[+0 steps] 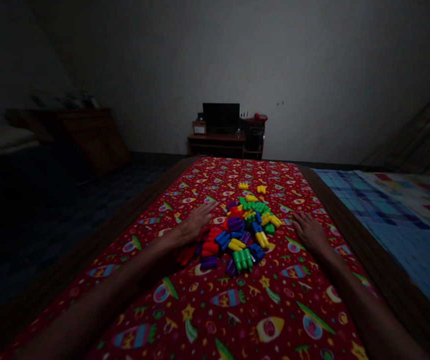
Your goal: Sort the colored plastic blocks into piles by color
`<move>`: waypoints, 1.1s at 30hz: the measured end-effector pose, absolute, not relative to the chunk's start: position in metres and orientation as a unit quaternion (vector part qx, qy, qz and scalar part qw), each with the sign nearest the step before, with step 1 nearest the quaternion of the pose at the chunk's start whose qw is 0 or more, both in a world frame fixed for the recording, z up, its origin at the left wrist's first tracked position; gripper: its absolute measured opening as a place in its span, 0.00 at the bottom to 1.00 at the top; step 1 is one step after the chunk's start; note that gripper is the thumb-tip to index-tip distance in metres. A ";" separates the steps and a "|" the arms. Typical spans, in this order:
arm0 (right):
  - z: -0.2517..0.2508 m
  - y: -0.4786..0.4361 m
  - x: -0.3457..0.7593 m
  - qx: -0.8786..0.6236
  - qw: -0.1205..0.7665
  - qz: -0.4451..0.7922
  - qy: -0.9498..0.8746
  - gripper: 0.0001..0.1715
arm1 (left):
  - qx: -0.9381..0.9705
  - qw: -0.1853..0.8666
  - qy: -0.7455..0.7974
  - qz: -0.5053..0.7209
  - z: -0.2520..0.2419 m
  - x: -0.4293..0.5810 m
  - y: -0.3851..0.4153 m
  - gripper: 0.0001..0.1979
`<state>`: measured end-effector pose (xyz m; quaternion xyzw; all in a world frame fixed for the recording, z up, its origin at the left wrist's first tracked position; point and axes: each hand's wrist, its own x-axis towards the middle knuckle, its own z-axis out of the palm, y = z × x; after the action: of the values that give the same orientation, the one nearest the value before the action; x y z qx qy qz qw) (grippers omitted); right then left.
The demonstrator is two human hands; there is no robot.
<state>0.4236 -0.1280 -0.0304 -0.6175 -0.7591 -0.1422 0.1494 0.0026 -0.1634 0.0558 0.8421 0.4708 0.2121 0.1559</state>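
A loose heap of plastic toy pieces (236, 234) in red, blue, green, yellow and purple lies on the red patterned cloth (226, 325). Each piece looks like short rounded tubes joined side by side. My left hand (197, 221) is at the heap's left edge, fingers stretched out and pointing forward, with nothing visible in it. Right of the heap, apart from it, my right hand (309, 230) rests on the cloth with its fingers spread. Two yellow pieces, one (243, 185) beside the other (261, 189), lie beyond the heap.
Past the cloth's far end stands a low desk (217, 136) with a dark monitor (221, 117) and a cardboard box (199, 127). A wooden cabinet (87, 132) is at the left. Blue checked bedding (372, 210) spreads out on the right. The room is dim.
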 end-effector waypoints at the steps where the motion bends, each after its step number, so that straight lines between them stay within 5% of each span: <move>1: -0.031 -0.128 0.423 -0.619 0.150 -0.142 -0.758 0.27 | 0.835 0.132 0.496 0.199 0.046 -0.017 -0.178 0.32; 4: -0.032 -0.128 0.421 -0.620 0.155 -0.144 -0.756 0.27 | 0.822 0.093 0.536 0.167 0.012 -0.057 -0.218 0.33; 7: -0.031 -0.129 0.419 -0.621 0.158 -0.151 -0.753 0.27 | 0.850 0.063 0.496 0.164 -0.011 -0.053 -0.244 0.45; 10: -0.030 -0.130 0.418 -0.621 0.153 -0.154 -0.753 0.26 | 0.864 0.065 0.459 0.196 -0.012 -0.013 -0.244 0.57; 15: -0.028 -0.130 0.417 -0.624 0.148 -0.150 -0.753 0.27 | 0.848 0.100 0.471 0.223 0.004 0.061 -0.201 0.60; 20: -0.027 -0.130 0.416 -0.633 0.140 -0.156 -0.745 0.26 | 0.867 0.138 0.429 0.212 0.019 0.098 -0.165 0.56; 25: -0.025 -0.131 0.414 -0.625 0.140 -0.165 -0.750 0.27 | 0.841 0.113 0.440 0.295 0.048 0.094 -0.128 0.29; 33: -0.022 -0.133 0.409 -0.634 0.167 -0.152 -0.739 0.26 | 0.807 0.166 0.486 0.293 0.034 0.074 0.003 0.30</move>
<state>0.4091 -0.1332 -0.0220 -0.6345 -0.7393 -0.1522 0.1666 0.0743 0.0034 0.0343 0.8066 0.4858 0.2928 0.1665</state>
